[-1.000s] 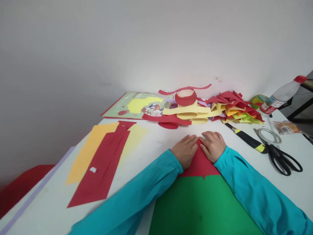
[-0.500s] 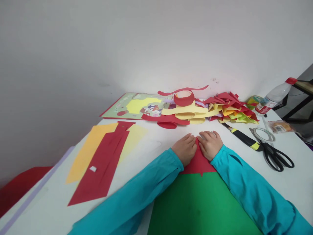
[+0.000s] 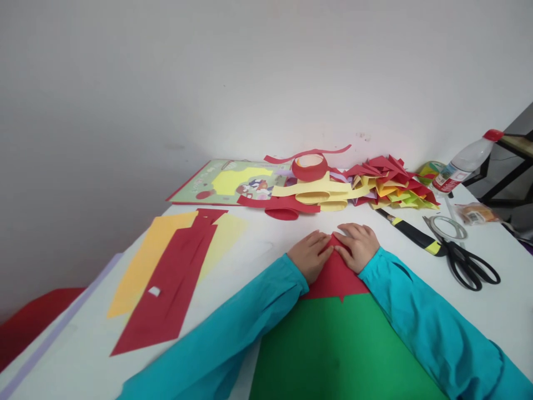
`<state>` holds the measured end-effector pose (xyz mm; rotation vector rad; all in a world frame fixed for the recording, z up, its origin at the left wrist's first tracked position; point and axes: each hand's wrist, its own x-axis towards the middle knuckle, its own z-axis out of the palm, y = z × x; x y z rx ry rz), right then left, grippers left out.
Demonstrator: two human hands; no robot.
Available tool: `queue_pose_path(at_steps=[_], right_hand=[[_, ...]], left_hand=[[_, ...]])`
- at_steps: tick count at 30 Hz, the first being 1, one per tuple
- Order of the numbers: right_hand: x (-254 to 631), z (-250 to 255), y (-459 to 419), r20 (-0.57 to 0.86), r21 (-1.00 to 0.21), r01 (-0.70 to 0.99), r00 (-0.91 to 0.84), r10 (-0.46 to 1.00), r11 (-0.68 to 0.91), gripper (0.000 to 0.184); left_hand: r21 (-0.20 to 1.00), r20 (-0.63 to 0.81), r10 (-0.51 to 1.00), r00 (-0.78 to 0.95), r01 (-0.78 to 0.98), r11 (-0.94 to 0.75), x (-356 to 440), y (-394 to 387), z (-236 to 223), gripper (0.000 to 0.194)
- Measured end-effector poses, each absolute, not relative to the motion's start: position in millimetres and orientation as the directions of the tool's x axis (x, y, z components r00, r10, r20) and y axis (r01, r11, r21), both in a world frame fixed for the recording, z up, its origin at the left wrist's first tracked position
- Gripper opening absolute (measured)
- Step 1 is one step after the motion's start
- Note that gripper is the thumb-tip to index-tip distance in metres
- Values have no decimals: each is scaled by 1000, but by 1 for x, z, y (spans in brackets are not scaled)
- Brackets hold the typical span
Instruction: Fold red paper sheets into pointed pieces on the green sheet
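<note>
A piece of red paper [image 3: 333,278] lies over the far edge of a large green sheet [image 3: 341,344], and a small pointed tab sticks out of its near edge. My left hand [image 3: 310,256] is at the red paper's far left side, fingers closed on it. From the right, my right hand [image 3: 358,248] grips the same paper near its far tip, thumb on top. The fingertips of both hands almost meet there, partly hiding the tip. Both sleeves are turquoise.
To the left lie red cut paper [image 3: 166,283] and orange paper [image 3: 141,261]. Behind are a picture book [image 3: 200,191], paper strips [image 3: 312,191] and a folded paper pile [image 3: 387,178]. At right are a utility knife [image 3: 416,234], scissors [image 3: 468,264], a tape roll [image 3: 447,228] and a bottle [image 3: 466,161].
My left hand has shifted slightly left, and its thumb and fingers are spread a little more along the red paper. More of the paper shows between my hands. The view has moved slightly.
</note>
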<state>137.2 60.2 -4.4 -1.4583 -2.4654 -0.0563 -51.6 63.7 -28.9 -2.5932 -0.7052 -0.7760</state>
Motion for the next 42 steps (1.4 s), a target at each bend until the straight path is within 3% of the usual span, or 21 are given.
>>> queue_pose_path(at_steps=[5, 17, 26, 33, 38, 42], right_hand=[[138, -5, 61, 248, -122, 863, -451, 857, 490, 36], [137, -5, 60, 245, -109, 864, -456, 855, 492, 40], [139, -6, 64, 226, -141, 863, -448, 865, 485, 40], [145, -14, 66, 418, -204, 788, -467, 779, 582, 30], [142, -13, 64, 492, -103, 733, -550, 675, 673, 29], [140, -8, 61, 529, -90, 660, -603, 597, 746, 27]], left_hand=[[-103, 660, 333, 673, 521, -847, -55, 68, -40, 27], [-144, 621, 308, 721, 491, -859, -54, 64, -28, 27], [-98, 651, 313, 692, 485, -869, -56, 64, -32, 29], [-71, 675, 340, 655, 516, -854, -52, 64, -38, 32], [-44, 632, 376, 677, 516, -856, -53, 61, -30, 29], [-31, 614, 390, 686, 515, -857, -55, 60, -25, 28]])
